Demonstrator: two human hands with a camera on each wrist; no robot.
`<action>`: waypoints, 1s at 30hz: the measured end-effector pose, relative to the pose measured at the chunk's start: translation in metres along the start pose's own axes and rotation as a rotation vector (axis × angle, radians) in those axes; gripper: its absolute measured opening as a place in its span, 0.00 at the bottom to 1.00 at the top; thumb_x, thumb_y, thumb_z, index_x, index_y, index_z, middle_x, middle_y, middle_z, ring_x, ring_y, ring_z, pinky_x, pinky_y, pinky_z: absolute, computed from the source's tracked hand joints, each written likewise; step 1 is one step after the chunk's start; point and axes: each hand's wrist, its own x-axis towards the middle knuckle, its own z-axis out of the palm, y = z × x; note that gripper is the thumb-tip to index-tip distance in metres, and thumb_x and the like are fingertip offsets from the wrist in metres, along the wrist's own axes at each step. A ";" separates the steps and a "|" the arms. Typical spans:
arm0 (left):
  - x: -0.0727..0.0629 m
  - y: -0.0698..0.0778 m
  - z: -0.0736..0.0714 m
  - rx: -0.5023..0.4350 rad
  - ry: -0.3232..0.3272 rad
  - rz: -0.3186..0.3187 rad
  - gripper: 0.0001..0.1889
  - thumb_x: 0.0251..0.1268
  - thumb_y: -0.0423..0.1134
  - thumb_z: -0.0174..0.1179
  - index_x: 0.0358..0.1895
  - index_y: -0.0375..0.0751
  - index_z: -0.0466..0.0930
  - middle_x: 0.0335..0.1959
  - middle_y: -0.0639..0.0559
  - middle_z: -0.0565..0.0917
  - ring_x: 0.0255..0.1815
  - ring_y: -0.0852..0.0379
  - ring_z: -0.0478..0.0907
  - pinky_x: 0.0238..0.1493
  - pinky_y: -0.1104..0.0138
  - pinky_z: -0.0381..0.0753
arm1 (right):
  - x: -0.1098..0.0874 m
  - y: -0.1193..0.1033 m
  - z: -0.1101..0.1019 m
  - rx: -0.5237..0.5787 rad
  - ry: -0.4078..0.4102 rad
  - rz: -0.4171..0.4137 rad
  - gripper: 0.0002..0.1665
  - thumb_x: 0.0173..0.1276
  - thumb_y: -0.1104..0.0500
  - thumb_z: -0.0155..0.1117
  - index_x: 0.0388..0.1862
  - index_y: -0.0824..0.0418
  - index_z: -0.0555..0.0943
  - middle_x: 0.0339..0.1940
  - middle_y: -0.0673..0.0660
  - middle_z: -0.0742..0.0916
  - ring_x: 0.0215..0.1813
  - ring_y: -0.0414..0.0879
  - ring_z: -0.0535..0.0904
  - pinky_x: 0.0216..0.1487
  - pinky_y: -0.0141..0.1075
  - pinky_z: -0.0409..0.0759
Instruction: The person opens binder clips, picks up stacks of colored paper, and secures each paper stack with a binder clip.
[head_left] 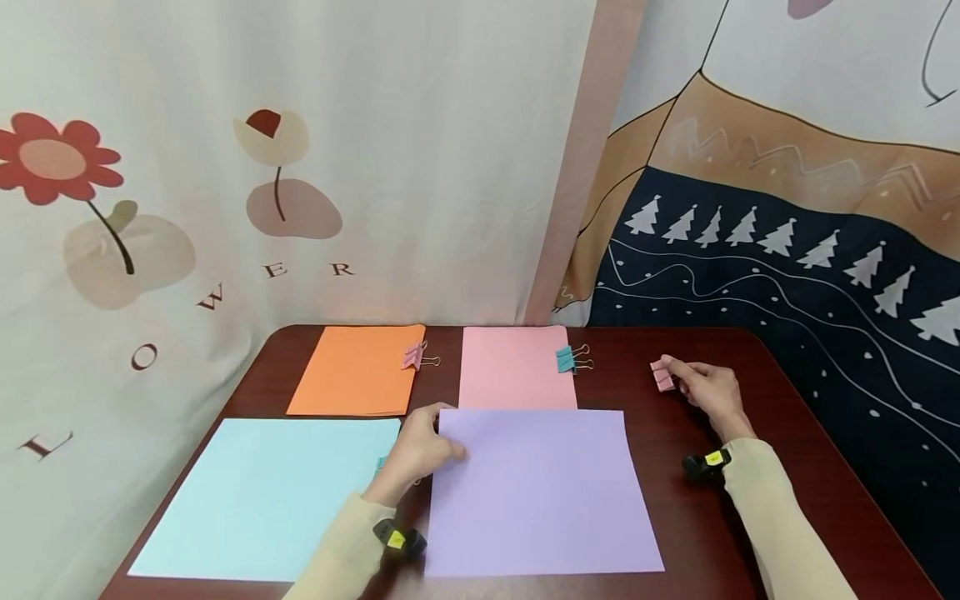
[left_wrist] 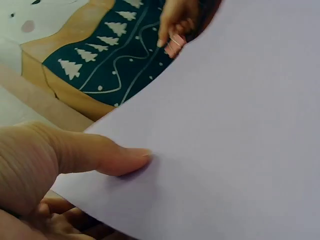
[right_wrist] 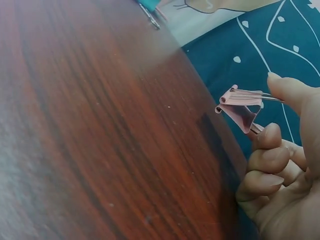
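Observation:
My left hand [head_left: 418, 447] pinches a purple sheet of paper [head_left: 543, 496] by its upper left edge. In the left wrist view the thumb [left_wrist: 120, 157] lies on top of the sheet and the other fingers are below it. Off to the right, my right hand [head_left: 712, 396] holds a pink binder clip [head_left: 662, 376] by its wire handles. The right wrist view shows this clip [right_wrist: 241, 107] between thumb and curled fingers, its mouth nearly closed and nothing in it.
An orange paper stack [head_left: 356, 371] with a pink binder clip [head_left: 413, 356] lies at the back left. Beside it is pink paper [head_left: 516, 367] with a teal binder clip [head_left: 567, 359]. Light blue paper [head_left: 262, 500] lies front left, its teal clip [head_left: 380, 463] partly hidden. Curtains hang behind the table.

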 end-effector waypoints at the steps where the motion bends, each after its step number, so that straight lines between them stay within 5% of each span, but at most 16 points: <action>1: 0.000 0.000 0.000 -0.026 0.001 -0.009 0.27 0.39 0.24 0.73 0.50 0.37 0.85 0.43 0.45 0.88 0.39 0.52 0.81 0.39 0.61 0.81 | 0.000 0.001 0.000 0.007 0.007 0.003 0.44 0.57 0.21 0.66 0.47 0.60 0.83 0.22 0.44 0.78 0.28 0.37 0.73 0.30 0.32 0.75; 6: -0.002 0.001 0.003 -0.133 0.030 -0.043 0.18 0.50 0.28 0.72 0.48 0.36 0.88 0.47 0.45 0.89 0.47 0.50 0.81 0.55 0.52 0.80 | -0.001 0.003 0.002 0.024 0.044 -0.002 0.42 0.57 0.20 0.65 0.41 0.59 0.83 0.19 0.43 0.77 0.26 0.38 0.72 0.28 0.33 0.72; 11: -0.002 0.001 0.005 -0.196 0.063 0.014 0.19 0.62 0.32 0.68 0.58 0.41 0.85 0.57 0.44 0.86 0.60 0.45 0.80 0.67 0.41 0.73 | -0.002 0.006 0.004 0.035 0.072 -0.009 0.42 0.59 0.21 0.64 0.42 0.59 0.84 0.18 0.43 0.78 0.26 0.38 0.72 0.27 0.32 0.73; 16: 0.000 -0.001 0.006 -0.240 0.078 0.056 0.20 0.68 0.33 0.65 0.62 0.43 0.81 0.59 0.46 0.86 0.60 0.47 0.81 0.67 0.43 0.74 | -0.003 0.007 0.006 0.054 0.085 -0.014 0.40 0.60 0.21 0.63 0.40 0.58 0.84 0.17 0.42 0.77 0.25 0.38 0.71 0.27 0.32 0.72; 24: 0.006 -0.001 0.003 -0.301 0.097 0.055 0.17 0.68 0.34 0.67 0.59 0.43 0.82 0.54 0.46 0.87 0.47 0.53 0.82 0.55 0.58 0.80 | -0.007 0.007 0.004 0.110 0.110 -0.023 0.35 0.61 0.23 0.64 0.30 0.55 0.82 0.14 0.42 0.75 0.20 0.37 0.68 0.22 0.33 0.67; 30: 0.008 0.000 0.001 -0.324 0.106 0.051 0.18 0.67 0.33 0.67 0.60 0.41 0.81 0.54 0.44 0.86 0.47 0.54 0.82 0.54 0.62 0.80 | -0.009 0.003 0.005 0.154 0.117 -0.041 0.33 0.61 0.24 0.65 0.28 0.53 0.82 0.14 0.41 0.75 0.19 0.36 0.67 0.22 0.32 0.67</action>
